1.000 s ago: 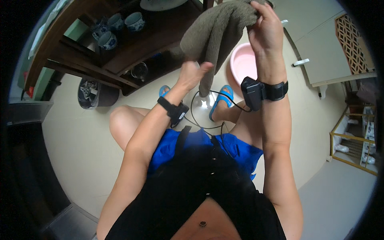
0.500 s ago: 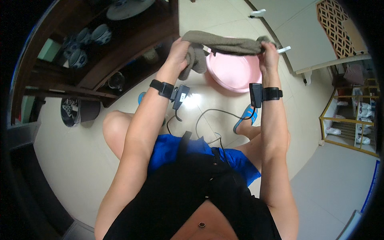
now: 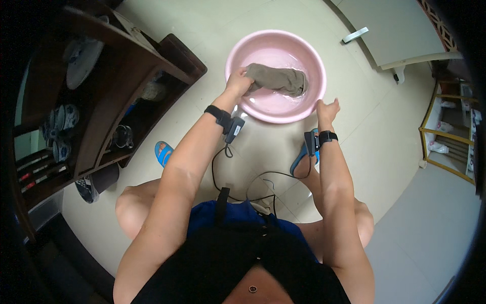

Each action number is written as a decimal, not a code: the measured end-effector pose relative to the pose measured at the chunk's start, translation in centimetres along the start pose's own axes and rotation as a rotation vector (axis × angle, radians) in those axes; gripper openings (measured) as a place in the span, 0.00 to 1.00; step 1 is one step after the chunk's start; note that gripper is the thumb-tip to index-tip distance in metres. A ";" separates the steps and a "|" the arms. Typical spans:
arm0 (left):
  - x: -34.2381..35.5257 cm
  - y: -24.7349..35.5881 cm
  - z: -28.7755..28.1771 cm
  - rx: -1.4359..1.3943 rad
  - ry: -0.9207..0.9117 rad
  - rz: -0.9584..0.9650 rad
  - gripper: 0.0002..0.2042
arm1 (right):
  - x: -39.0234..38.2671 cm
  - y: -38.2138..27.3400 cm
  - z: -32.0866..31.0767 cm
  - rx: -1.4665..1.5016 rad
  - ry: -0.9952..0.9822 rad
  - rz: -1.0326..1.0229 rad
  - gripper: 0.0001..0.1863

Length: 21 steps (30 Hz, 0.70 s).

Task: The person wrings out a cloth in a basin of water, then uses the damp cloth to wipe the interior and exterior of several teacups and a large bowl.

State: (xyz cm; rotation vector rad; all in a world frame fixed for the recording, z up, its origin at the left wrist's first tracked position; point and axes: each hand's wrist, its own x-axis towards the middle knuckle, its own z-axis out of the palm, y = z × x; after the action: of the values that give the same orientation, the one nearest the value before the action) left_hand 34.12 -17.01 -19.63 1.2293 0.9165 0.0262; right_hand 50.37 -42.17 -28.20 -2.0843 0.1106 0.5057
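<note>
Cabinet: one dark brown wooden open-shelved cabinet [image 3: 93, 109], cut off by the dark rim of the view; its near-right corner points toward the basin, well apart from it.
Shelf contents: at least three blue-and-white cups [image 3: 62, 150], overlapping and dim, so the full count is uncertain; one white dish [image 3: 83, 66]; one clear glass pot [image 3: 123, 137].
Bin: one dark bin [image 3: 104, 180], partly hidden by the cabinet.
Slippers: two, blue; the left slipper [image 3: 163, 153] in plain sight, the right slipper [image 3: 299, 161] partly behind the wrist device.
Left hand: the left hand [image 3: 238, 84] grasps the towel's left end at the basin's left rim; some fingertips are hard to make out.
Towel: one grey-brown, bunched fabric towel [image 3: 277, 80], lying crosswise inside the basin; its underside is hidden, its right end just short of the right inner wall.
Basin: one round pink plastic basin [image 3: 276, 119] on the floor; pink bottom shows on both the near and far sides of the towel.
Right hand: the right hand [image 3: 328, 112] is released, thumb spread, beside the basin's right rim; contact cannot be told.
Floor: pale tiles [image 3: 374, 137] stretch between basin and the grey panel [image 3: 392, 28].
Rack: one yellow-framed rack [image 3: 424, 144], cut off at right; its white items are too small to count.
</note>
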 end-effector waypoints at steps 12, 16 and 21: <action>-2.2 -2.1 -0.7 -0.052 0.066 -0.039 0.20 | -3.8 3.6 1.5 0.477 -0.286 0.411 0.18; -3.4 -1.9 -1.6 -0.038 0.075 -0.005 0.22 | -5.7 4.5 2.3 0.426 -0.361 0.369 0.17; -6.6 -2.2 -2.5 -0.071 0.133 -0.013 0.20 | -9.9 5.9 2.3 0.425 -0.358 0.416 0.11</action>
State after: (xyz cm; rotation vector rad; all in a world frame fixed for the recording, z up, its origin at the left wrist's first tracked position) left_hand 27.28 -19.04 -17.66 1.1659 1.0306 0.1300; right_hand 39.03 -44.61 -30.07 -1.5294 0.4097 1.0049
